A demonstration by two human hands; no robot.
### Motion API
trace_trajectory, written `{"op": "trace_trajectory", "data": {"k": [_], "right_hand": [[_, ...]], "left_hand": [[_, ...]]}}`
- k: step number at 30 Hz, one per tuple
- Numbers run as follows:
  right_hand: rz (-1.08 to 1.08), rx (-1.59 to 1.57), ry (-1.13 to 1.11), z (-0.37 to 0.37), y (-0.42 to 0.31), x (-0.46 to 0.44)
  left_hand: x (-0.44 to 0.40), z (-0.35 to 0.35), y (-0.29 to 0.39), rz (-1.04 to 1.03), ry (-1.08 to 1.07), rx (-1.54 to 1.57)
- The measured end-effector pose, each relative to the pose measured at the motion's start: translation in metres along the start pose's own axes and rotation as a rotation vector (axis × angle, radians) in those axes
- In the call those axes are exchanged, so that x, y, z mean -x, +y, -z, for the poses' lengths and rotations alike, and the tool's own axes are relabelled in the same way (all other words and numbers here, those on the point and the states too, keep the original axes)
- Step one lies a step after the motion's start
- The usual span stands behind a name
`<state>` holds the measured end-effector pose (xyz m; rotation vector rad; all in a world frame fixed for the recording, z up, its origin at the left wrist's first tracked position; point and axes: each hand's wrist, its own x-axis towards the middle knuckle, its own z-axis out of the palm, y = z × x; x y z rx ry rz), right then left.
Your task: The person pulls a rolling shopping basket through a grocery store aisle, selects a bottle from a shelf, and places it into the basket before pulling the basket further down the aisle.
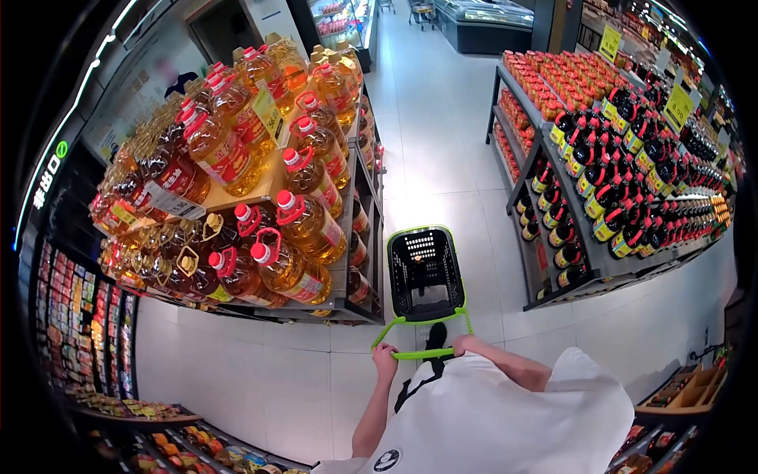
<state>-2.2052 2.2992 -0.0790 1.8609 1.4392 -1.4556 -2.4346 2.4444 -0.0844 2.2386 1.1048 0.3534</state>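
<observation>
A green handle bar point(422, 355) runs across in front of my body and joins a black shopping cart point(427, 272) with a green rim. My left hand point(384, 358) is closed around the bar's left end. Around its right end my right hand point(466, 344) is wrapped, partly covered by the white shirt. Inside the cart basket lies a small dark item with a light spot, too small to name. One dark shoe shows beneath the bar.
Left stands a display of oil bottles point(312, 225) with red caps and price tags. On the right, a shelf rack point(529, 170) carries jars and dark sauce bottles point(608, 197). Between them a tiled aisle point(430, 126) leads to a freezer case point(483, 28). A person point(180, 83) is behind the oil display.
</observation>
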Motion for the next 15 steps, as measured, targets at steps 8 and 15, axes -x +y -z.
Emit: {"op": "trace_trajectory", "data": {"k": [8,15], "right_hand": [[-0.214,-0.165,0.137,0.050,0.019,-0.001],[-0.320,-0.247,0.156,0.061,0.031,-0.004]], "left_hand": [[-0.072,-0.018,0.000,-0.089,-0.115,-0.033],[-0.098,-0.040,0.001,-0.174,-0.198,0.004]]}}
